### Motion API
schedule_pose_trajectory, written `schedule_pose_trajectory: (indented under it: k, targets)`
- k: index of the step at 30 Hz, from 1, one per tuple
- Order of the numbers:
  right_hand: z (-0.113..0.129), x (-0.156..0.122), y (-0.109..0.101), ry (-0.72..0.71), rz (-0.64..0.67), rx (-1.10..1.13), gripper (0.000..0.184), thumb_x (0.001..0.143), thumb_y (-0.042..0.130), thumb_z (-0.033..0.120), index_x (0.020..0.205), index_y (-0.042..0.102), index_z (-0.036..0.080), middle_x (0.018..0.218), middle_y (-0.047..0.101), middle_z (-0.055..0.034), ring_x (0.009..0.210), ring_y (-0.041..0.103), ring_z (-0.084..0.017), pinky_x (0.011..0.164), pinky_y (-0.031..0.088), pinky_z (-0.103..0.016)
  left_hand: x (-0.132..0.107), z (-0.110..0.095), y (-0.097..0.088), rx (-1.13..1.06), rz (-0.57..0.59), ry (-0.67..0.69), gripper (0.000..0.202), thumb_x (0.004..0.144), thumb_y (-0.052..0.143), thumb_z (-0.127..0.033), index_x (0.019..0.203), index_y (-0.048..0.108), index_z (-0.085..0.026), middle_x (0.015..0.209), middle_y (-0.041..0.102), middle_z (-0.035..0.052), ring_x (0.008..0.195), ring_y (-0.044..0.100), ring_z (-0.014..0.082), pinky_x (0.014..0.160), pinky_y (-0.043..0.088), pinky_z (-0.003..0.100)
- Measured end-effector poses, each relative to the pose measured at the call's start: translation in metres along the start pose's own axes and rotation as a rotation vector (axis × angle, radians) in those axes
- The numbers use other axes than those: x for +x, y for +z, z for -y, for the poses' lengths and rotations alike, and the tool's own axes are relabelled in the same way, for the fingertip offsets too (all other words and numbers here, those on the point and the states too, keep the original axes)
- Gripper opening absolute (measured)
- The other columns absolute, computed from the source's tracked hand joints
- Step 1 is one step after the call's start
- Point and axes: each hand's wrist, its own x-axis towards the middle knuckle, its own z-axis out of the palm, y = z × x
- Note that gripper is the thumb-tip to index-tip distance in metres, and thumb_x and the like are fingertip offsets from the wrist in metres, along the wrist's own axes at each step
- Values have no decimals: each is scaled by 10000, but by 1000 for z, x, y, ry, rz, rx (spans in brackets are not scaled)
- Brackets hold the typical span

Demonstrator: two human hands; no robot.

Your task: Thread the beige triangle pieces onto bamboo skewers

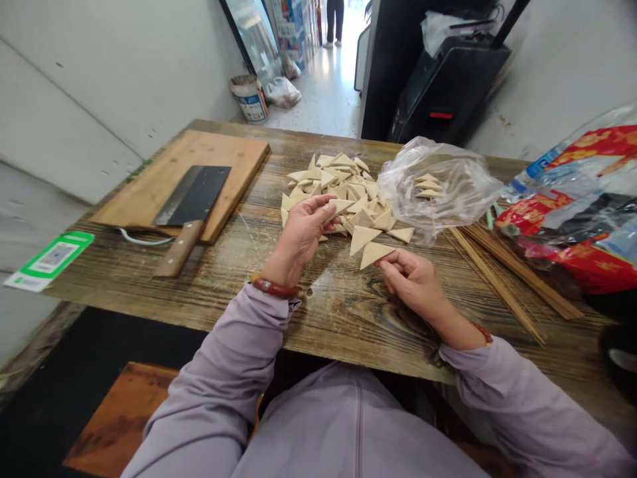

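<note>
A heap of pale beige triangular slices [336, 189], perhaps tofu or dough, lies on the wooden table [348, 312]. My left hand [303, 232] pinches one slice [340, 209] at the heap's near edge. My right hand [411, 282] holds another slice [374, 254] by its edge, just in front of the heap. To the right, a clear plastic bag [438, 189] holds several similar slices stacked on a thin stick. Bamboo skewers [497, 285] lie loose beyond my right hand.
A cleaver [192, 196] rests on a wooden cutting board [233, 159] at the left. A green-edged QR card [50, 262] lies at the table's left edge. A red-and-gold plastic package [572, 212] sits at the right. Beyond the table, a person [334, 20] stands in a corridor.
</note>
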Motion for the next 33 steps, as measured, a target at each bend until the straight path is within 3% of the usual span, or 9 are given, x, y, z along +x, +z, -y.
schedule_pose_trajectory:
  k: [33]
  targets:
    - [-6, 3, 1, -21, -9, -33, 194, 873, 576, 365, 785, 618, 197, 489, 493, 56, 442, 435, -100, 447, 314, -229, -2, 5, 1, 84, 15, 95, 284, 698, 808, -222, 938, 687, -132, 738, 670, 2, 591, 617, 71, 564, 478, 181]
